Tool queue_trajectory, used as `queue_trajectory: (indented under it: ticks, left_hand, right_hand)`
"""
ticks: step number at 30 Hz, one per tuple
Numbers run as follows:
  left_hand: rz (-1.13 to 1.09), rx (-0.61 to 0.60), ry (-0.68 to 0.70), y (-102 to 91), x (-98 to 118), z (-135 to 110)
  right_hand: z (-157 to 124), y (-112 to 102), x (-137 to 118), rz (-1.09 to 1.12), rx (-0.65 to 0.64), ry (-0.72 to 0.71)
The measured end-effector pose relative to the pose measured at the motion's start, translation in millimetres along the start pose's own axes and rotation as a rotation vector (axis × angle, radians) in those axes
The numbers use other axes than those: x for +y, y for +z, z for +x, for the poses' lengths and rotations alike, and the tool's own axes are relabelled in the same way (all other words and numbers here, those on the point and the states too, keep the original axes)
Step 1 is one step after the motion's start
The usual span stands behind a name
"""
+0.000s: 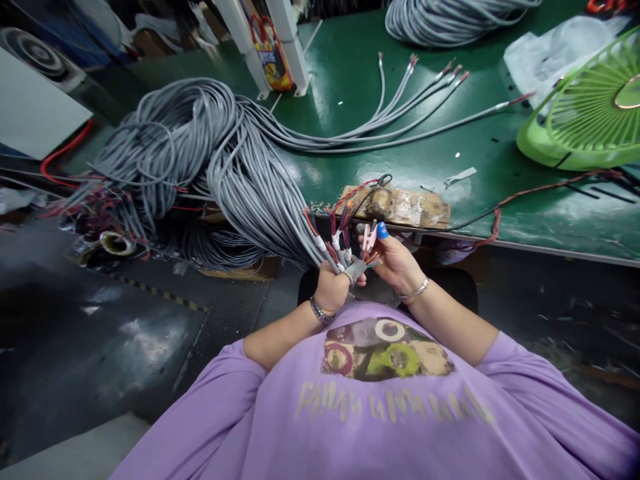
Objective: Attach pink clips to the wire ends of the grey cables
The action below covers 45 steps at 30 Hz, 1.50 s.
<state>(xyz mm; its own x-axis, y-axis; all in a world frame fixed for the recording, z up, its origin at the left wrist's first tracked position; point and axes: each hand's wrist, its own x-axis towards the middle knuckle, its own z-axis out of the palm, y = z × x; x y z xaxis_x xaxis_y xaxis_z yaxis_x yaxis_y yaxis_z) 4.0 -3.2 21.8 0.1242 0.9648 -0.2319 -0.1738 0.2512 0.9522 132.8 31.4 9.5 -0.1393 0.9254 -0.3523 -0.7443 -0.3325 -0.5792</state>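
Holding the stripped end of the thick bundle of grey sheathed cables (260,193) just off the table's (550,200) near edge, my left hand (333,288) is clenched around it. My right hand (395,263) pinches coloured wire tips; I judge sorting continues, needing one wire singled out. The fingertips' exact grip is hard to make out.

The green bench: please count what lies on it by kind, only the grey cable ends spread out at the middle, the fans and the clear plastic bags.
Grey cable ends spread out, stripped: 6
Green fan: 1
Clear plastic bag: 1
Total: 8
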Motion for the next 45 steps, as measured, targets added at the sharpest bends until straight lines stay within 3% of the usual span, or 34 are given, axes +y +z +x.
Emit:
queue_trajectory:
  ticks: [6,11,17,20,24,29,34,40,45]
  left_hand:
    - [0.0,-0.027,0.032,-7.6,-5.1,-2.9]
    - [0.059,-0.047,0.006,-14.0,-3.8,-8.0]
    - [0.321,-0.194,0.034,-14.9,2.0,-4.2]
    - [0.372,-0.271,-0.029,-13.9,5.9,-2.0]
    - [0.311,-0.251,-0.044,-15.3,5.0,-1.4]
    - [0.114,-0.117,0.013,-17.6,-4.3,-0.4]
    - [0.069,-0.103,0.01,-16.7,-5.4,-0.1]
    - [0.169,-0.197,0.018,-25.6,-0.7,-5.9]
    - [0.093,-0.088,0.055,-26.7,-7.9,-6.4]
  right_hand:
    - [-4.6,-13.7,-0.2,-0.007,-0.157,0.049]
    - [-14.3,-27.8,-9.4,-0.26,-0.284,0.205]
    - [-25.8,-23.9,-12.8,-0.519,-0.333,0.028]
    - [-32.1,-20.2,-12.6,-0.611,-0.369,-0.081]
    - [-35.5,-25.4,-14.6,-0.66,-0.343,-0.178]
    - [-34.4,-34.5,-11.2,-0.572,-0.261,-0.086]
    - [-37.7,-22.8,4.0,-0.482,-0.156,-0.179]
    - [-38.6,-6.6,6.0,-0.498,-0.258,-0.107]
    - [-38.4,-0.4,4.1,-0.508,-0.192,-0.099]
